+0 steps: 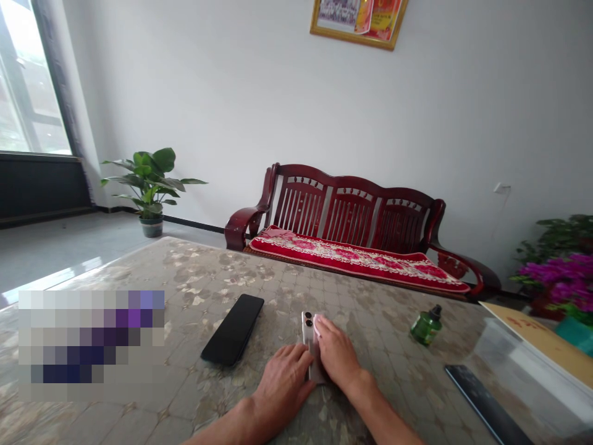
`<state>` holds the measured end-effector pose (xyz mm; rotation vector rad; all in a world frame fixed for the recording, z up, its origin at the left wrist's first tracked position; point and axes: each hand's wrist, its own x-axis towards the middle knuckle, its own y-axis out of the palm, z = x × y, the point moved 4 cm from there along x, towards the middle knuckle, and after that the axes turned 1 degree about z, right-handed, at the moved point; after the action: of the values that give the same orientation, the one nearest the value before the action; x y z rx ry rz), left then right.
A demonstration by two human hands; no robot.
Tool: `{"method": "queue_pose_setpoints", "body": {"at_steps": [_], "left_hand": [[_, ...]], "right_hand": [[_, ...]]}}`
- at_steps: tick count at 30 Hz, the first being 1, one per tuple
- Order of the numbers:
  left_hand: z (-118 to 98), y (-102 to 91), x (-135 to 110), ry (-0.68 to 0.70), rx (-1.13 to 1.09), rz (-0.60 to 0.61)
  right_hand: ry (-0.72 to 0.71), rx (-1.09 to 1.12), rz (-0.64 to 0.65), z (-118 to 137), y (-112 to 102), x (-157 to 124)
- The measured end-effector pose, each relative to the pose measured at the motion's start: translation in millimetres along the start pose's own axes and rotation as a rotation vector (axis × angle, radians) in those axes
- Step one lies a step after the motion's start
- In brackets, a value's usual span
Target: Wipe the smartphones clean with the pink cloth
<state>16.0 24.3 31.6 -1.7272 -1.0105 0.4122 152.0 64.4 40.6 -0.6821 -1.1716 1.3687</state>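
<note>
A light-coloured smartphone (307,332) stands on its lower edge or is tilted up from the table, its back with two round camera lenses facing me. My left hand (286,372) grips its left edge, fingers curled over it. My right hand (337,347) is closed over the phone's right side, pressing a small white cloth or tissue (317,322) against the back. Much of the phone and most of the cloth are hidden under my fingers. To the left lies a black phone (234,330), dark screen up.
On the patterned tablecloth (176,284) stands a green pump bottle (426,326) at right. Another dark phone (486,402) lies near a clear plastic box (519,355) with a tan cover. A blurred patch hides the left side. Beyond is a wooden bench (352,210).
</note>
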Motion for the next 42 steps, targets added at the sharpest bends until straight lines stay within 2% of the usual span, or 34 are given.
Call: {"method": "queue_pose_setpoints", "body": {"at_steps": [4, 8, 12, 16, 20, 24, 27, 31, 36, 38, 42], "left_hand": [[-0.8, -1.3, 0.4, -0.001, 0.0, 0.0], [-1.5, -2.2, 0.2, -0.011, 0.001, 0.01], [-1.6, -2.3, -0.4, -0.01, -0.009, 0.002], [-0.3, -0.1, -0.9, 0.012, -0.038, -0.028], [1.5, 1.9, -0.8, 0.021, -0.046, -0.036], [2.3, 1.4, -0.2, 0.014, -0.028, -0.026], [1.6, 0.2, -0.2, 0.012, -0.01, -0.018], [0.0, -1.1, -0.4, 0.0, 0.006, 0.001], [-0.1, -0.6, -0.2, -0.007, 0.002, 0.005], [0.6, 0.4, 0.0, -0.004, -0.011, -0.005], [2.0, 2.4, 0.2, -0.002, -0.024, -0.016]], "right_hand": [[-0.04, -0.049, 0.045, 4.3, -1.3, -23.9], [-0.135, -0.036, 0.01, 8.4, -11.5, -44.7], [-0.124, -0.083, -0.028, 8.8, -19.0, -46.8], [-0.192, -0.113, -0.007, 10.6, -20.5, -47.5], [-0.191, -0.057, 0.053, 7.0, -28.1, -40.6], [-0.143, 0.118, 0.178, 1.6, -35.4, -17.2], [-0.092, 0.222, 0.235, -2.8, -32.4, 0.4], [-0.045, 0.212, 0.144, -7.1, -23.3, 11.4], [-0.025, 0.141, -0.024, -5.1, -17.9, 6.9], [-0.064, 0.089, -0.057, -1.5, -17.8, 1.5], [-0.219, 0.044, -0.02, 4.1, -19.4, -12.4]]}}
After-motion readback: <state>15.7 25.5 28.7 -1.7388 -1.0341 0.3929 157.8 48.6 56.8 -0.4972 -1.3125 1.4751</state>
